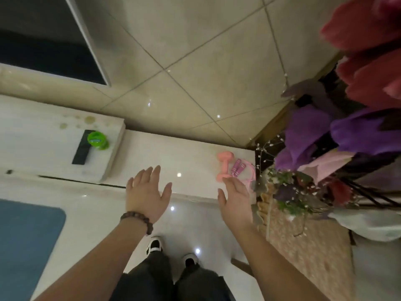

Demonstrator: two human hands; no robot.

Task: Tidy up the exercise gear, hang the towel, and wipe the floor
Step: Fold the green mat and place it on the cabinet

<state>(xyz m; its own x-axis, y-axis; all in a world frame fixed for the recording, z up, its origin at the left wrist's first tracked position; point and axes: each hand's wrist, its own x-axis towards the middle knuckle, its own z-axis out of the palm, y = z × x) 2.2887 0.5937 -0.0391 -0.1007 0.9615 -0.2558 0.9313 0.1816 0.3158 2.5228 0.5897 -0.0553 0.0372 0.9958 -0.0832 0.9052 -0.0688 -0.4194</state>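
Both your hands were empty with fingers spread: your left hand, beaded bracelet at the wrist, hovered over the near edge of the white ledge, and your right hand reached toward its right end. There, near the right corner, the pink dumbbell lay just beside the pink skipping rope. You seemed to be at the gear-tidying step; no towel showed. Next you would likely have needed to close your right hand round the dumbbell's narrow middle. A green jar stood on the raised block to the left, flowers crowded the right, a blue mat lay on the glossy tiled floor.
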